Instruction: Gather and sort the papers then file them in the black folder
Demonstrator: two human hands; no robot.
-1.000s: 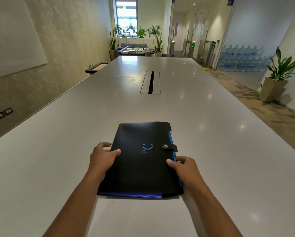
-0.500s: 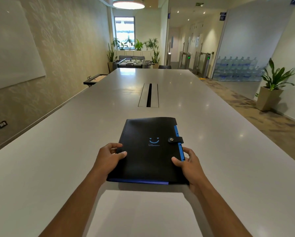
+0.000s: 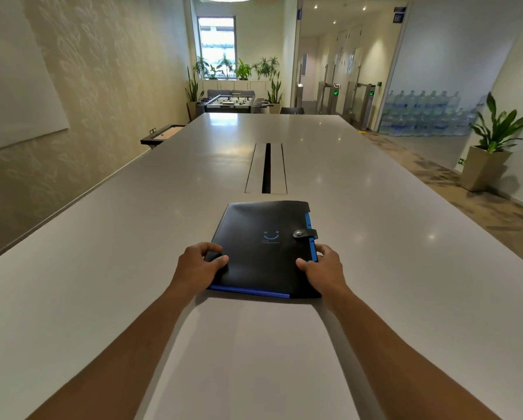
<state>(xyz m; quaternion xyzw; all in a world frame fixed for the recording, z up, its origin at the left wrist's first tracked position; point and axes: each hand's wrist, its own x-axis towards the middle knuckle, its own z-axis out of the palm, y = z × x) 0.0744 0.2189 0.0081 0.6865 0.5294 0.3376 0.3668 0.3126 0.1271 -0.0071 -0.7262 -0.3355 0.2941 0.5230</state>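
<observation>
The black folder (image 3: 263, 253) lies closed on the long white table (image 3: 102, 268), its snap strap fastened on the right and blue edges showing along the right and near sides. My left hand (image 3: 198, 266) grips the folder's near left edge, thumb on top. My right hand (image 3: 322, 268) grips its near right edge beside the blue spine. A white sheet of paper (image 3: 254, 359) lies flat on the table just in front of the folder, between my forearms.
A cable slot (image 3: 266, 168) runs along the table's middle just beyond the folder. A potted plant (image 3: 493, 144) stands on the floor at the right, water bottles (image 3: 423, 116) are stacked behind it, and a foosball table (image 3: 233, 103) sits past the far end.
Both hands have slid the folder away from me along the table, uncovering the white sheet that now lies between my forearms. The view has tilted up.
</observation>
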